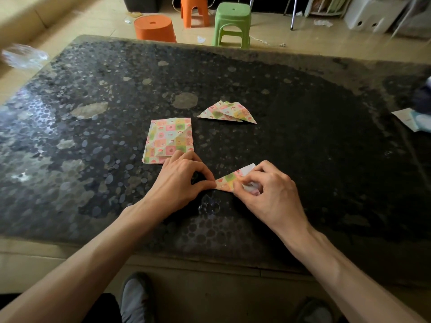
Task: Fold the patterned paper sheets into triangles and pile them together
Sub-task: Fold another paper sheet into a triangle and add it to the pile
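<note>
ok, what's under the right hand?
The right hand pinches a patterned sheet mid-fold on the table. Its patterned left part and a white corner stick out; the left hand holds its left tip. The rest of the sheet is covered by that hand.

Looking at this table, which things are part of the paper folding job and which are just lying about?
Part of the job: sheet being folded, pinched by left hand and right hand; stack of flat sheets; pile of folded triangles.
Just lying about: green stool, round orange stool, taller orange stool, clear plastic wrap far left, white papers far right.
</note>
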Tool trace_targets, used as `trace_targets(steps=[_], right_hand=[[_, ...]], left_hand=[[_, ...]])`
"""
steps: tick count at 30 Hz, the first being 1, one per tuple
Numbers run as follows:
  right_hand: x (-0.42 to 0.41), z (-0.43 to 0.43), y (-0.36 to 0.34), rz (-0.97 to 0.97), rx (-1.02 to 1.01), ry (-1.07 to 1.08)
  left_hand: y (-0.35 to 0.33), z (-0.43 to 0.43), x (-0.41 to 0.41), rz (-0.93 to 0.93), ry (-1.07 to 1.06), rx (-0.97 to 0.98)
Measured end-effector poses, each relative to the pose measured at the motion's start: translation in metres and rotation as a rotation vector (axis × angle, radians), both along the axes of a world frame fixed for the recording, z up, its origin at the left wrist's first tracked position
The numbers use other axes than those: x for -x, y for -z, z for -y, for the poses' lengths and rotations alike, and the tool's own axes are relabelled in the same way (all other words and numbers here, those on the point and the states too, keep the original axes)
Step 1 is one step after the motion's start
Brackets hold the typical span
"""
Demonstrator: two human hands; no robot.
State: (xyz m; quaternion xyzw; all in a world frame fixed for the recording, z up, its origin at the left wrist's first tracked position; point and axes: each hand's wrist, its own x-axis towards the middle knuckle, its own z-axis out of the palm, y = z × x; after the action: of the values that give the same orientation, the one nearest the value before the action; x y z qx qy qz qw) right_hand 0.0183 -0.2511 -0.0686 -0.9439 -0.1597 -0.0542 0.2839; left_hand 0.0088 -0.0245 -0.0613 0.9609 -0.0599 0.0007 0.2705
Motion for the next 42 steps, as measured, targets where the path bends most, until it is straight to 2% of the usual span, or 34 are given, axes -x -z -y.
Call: trace_targets(steps=[9, 25, 31, 42], right_hand=[[0.003, -0.016, 0.0, 0.024, 0.137, 0.053], [0.008, -0.024, 0.004, 0.03, 0.165, 0.123], [0.009, -0.027, 0.006, 0.026, 0.172, 0.15], [0.005, -0.023, -0.001, -0.085, 0.136, 0.108]], left_hand=[[-0.003, -0.004, -0.003, -0.055, -0.022, -0.019], [-0.007, -0.002, 0.0, -0.045, -0.026, 0.004], [-0.01, -0.002, -0.002, -0.097, -0.023, -0.008], [-0.014, -0.006, -0.002, -0.112, -0.026, 0.003]])
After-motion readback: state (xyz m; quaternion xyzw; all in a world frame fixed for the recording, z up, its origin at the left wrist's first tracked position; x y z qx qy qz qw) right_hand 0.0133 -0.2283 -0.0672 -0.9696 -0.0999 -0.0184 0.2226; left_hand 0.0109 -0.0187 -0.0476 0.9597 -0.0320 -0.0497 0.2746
